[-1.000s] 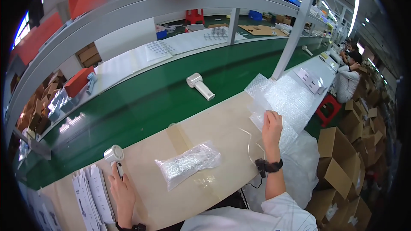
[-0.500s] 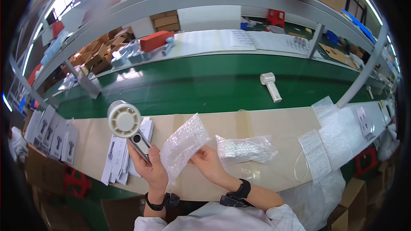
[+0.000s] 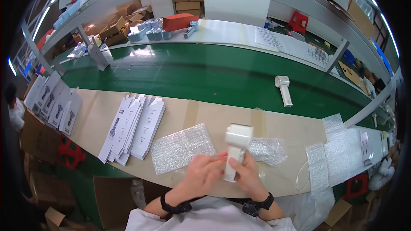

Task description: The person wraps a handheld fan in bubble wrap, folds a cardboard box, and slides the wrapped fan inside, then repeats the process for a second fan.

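Observation:
A white handheld fan [image 3: 238, 136] is held upright over the front of the bench, my right hand [image 3: 249, 174] closed around its handle. Against the handle's left side is my left hand [image 3: 201, 174], fingers stretched toward it and slightly blurred; whether they touch it is unclear. A flat bubble-wrap bag [image 3: 183, 149] lies on the bench just beyond my left hand. Behind the fan and my right hand lies a bubble-wrapped bundle [image 3: 269, 150], partly hidden by them.
Left of the bubble-wrap bag lies a stack of flat white printed boxes [image 3: 130, 130]. Another white fan [image 3: 283, 90] rests on the green surface [image 3: 192, 75]. More bubble-wrap sheets [image 3: 342, 158] cover the right end. An open carton [image 3: 113, 201] stands below the bench's front edge.
The fan has come from my left hand at the left into my right hand near the middle. The bubble-wrap bag, held up by my right hand before, now lies on the bench. The view has shifted.

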A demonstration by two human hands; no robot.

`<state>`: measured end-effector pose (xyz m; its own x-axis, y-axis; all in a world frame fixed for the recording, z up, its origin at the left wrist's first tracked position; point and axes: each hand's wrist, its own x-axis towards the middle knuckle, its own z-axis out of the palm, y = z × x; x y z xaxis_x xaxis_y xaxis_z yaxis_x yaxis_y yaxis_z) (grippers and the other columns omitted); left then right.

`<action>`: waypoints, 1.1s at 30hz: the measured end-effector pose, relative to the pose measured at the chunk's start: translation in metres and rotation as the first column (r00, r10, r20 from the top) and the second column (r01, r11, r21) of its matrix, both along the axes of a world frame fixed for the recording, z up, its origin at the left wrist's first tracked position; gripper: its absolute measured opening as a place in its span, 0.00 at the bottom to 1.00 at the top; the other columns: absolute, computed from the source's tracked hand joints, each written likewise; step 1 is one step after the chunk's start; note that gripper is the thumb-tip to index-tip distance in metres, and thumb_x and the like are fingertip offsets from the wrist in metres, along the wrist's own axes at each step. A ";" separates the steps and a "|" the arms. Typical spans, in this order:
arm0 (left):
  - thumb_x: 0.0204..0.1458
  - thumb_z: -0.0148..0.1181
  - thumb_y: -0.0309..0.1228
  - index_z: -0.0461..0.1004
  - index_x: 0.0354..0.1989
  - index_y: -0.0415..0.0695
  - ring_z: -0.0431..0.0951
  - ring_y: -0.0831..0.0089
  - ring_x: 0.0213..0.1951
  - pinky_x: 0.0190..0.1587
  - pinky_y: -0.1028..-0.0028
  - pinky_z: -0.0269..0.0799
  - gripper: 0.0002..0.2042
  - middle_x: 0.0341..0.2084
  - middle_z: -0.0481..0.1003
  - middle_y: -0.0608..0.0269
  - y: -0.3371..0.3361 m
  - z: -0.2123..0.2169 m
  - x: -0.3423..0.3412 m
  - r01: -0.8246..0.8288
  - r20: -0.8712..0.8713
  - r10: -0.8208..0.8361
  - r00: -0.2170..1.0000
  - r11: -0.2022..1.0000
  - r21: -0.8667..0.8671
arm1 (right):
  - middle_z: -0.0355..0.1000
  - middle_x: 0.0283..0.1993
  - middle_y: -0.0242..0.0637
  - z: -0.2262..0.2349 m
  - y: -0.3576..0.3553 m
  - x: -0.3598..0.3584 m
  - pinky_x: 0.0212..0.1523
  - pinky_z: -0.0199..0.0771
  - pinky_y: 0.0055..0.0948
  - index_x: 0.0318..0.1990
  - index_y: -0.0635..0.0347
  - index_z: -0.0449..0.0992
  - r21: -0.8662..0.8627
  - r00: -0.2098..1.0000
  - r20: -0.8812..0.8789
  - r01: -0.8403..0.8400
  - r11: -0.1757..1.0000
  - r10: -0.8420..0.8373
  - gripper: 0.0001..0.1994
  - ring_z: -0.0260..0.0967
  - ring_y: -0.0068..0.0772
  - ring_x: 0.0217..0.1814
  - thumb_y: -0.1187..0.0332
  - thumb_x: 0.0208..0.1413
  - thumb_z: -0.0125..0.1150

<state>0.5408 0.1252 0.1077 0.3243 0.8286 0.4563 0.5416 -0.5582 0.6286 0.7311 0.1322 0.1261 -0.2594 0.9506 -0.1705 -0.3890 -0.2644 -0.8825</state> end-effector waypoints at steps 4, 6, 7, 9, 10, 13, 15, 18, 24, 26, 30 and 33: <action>0.54 0.58 0.33 0.70 0.45 0.36 0.72 0.56 0.38 0.43 0.64 0.66 0.15 0.41 0.70 0.51 0.027 -0.017 -0.003 -0.213 -0.385 0.193 0.903 0.977 -0.011 | 0.69 0.50 0.50 0.013 0.005 0.020 0.28 0.81 0.34 0.55 0.62 0.59 0.048 0.993 0.008 0.114 0.992 -0.114 0.15 0.75 0.39 0.41 0.69 0.63 0.50; 0.54 0.57 0.34 0.71 0.44 0.37 0.71 0.58 0.38 0.43 0.65 0.66 0.14 0.39 0.70 0.53 0.031 -0.019 -0.007 -0.348 -0.526 0.299 0.796 0.938 0.006 | 0.69 0.49 0.51 0.018 0.005 0.030 0.27 0.80 0.34 0.54 0.62 0.59 0.032 0.997 -0.043 0.068 0.997 -0.066 0.16 0.75 0.38 0.41 0.70 0.62 0.50; 0.54 0.58 0.35 0.71 0.42 0.37 0.71 0.58 0.40 0.44 0.64 0.65 0.14 0.39 0.70 0.54 0.030 -0.019 -0.014 -0.240 -0.533 0.203 0.821 0.971 0.000 | 0.69 0.49 0.51 0.020 0.004 0.035 0.25 0.79 0.34 0.54 0.62 0.59 0.021 0.995 -0.095 0.040 0.999 -0.038 0.16 0.74 0.38 0.41 0.71 0.61 0.51; 0.52 0.60 0.37 0.72 0.37 0.39 0.70 0.59 0.44 0.47 0.62 0.64 0.13 0.39 0.69 0.56 0.027 -0.018 -0.030 -0.014 -0.546 0.004 0.838 1.000 -0.014 | 0.69 0.49 0.51 0.019 0.003 0.036 0.23 0.79 0.34 0.54 0.62 0.59 0.009 0.989 -0.150 0.003 1.000 -0.001 0.16 0.74 0.38 0.42 0.72 0.59 0.52; 0.52 0.60 0.37 0.72 0.37 0.39 0.70 0.59 0.44 0.47 0.62 0.64 0.13 0.39 0.69 0.56 0.027 -0.013 -0.037 -0.023 -0.547 0.010 0.837 1.000 -0.016 | 0.69 0.48 0.51 0.017 0.000 0.036 0.22 0.79 0.34 0.54 0.62 0.59 -0.023 0.989 -0.149 -0.014 1.000 0.011 0.17 0.74 0.38 0.41 0.73 0.59 0.52; 0.52 0.61 0.35 0.71 0.34 0.40 0.70 0.60 0.44 0.47 0.62 0.65 0.10 0.36 0.69 0.57 0.022 0.005 -0.050 -0.019 -0.491 -0.098 0.866 0.974 -0.228 | 0.70 0.48 0.50 0.010 -0.006 0.035 0.22 0.78 0.34 0.55 0.62 0.59 -0.093 0.988 -0.150 -0.044 0.995 0.030 0.18 0.74 0.38 0.40 0.74 0.58 0.52; 0.52 0.60 0.34 0.72 0.34 0.40 0.70 0.59 0.44 0.47 0.62 0.65 0.10 0.36 0.70 0.57 0.017 0.000 -0.037 -0.065 -0.506 -0.033 0.862 0.982 -0.175 | 0.70 0.48 0.49 0.005 -0.008 0.031 0.21 0.78 0.34 0.57 0.63 0.60 -0.109 0.993 -0.110 -0.043 0.993 0.031 0.19 0.73 0.38 0.40 0.73 0.58 0.52; 0.53 0.59 0.33 0.72 0.33 0.39 0.72 0.58 0.43 0.48 0.62 0.66 0.09 0.35 0.71 0.56 0.020 -0.009 -0.026 -0.133 -0.520 0.084 0.850 0.989 -0.058 | 0.70 0.48 0.47 0.003 -0.009 0.031 0.21 0.78 0.33 0.60 0.64 0.60 -0.129 0.995 -0.097 -0.051 0.990 0.038 0.21 0.73 0.37 0.40 0.73 0.58 0.52; 0.53 0.59 0.25 0.74 0.33 0.37 0.75 0.60 0.34 0.38 0.67 0.70 0.04 0.31 0.72 0.55 0.022 -0.007 -0.034 -0.239 -0.131 0.221 0.966 0.961 -0.141 | 0.71 0.50 0.46 -0.002 -0.017 0.027 0.22 0.77 0.29 0.66 0.66 0.57 -0.154 0.998 -0.052 -0.053 0.987 0.045 0.27 0.74 0.34 0.40 0.75 0.59 0.52; 0.53 0.58 0.24 0.74 0.33 0.36 0.75 0.61 0.32 0.35 0.68 0.71 0.03 0.30 0.72 0.55 0.018 0.002 -0.029 -0.269 -0.021 0.269 0.963 0.951 -0.153 | 0.71 0.51 0.46 -0.003 -0.017 0.018 0.22 0.77 0.28 0.66 0.66 0.57 -0.135 0.997 -0.007 -0.078 0.988 0.078 0.27 0.74 0.34 0.40 0.75 0.59 0.53; 0.53 0.58 0.22 0.74 0.34 0.36 0.75 0.60 0.28 0.31 0.67 0.71 0.03 0.28 0.73 0.55 0.015 0.016 -0.021 -0.273 0.078 0.304 0.949 0.921 -0.277 | 0.71 0.53 0.43 0.003 -0.010 0.004 0.27 0.76 0.25 0.66 0.65 0.58 -0.062 0.976 0.152 -0.151 0.987 0.159 0.27 0.74 0.30 0.40 0.74 0.59 0.56; 0.53 0.59 0.22 0.74 0.35 0.34 0.76 0.62 0.25 0.29 0.70 0.71 0.04 0.28 0.74 0.55 0.015 0.007 -0.024 -0.281 0.282 0.334 0.899 0.936 -0.212 | 0.71 0.54 0.39 0.009 -0.005 0.001 0.32 0.74 0.24 0.64 0.64 0.62 0.002 0.941 0.288 -0.185 0.983 0.177 0.26 0.73 0.25 0.42 0.71 0.59 0.59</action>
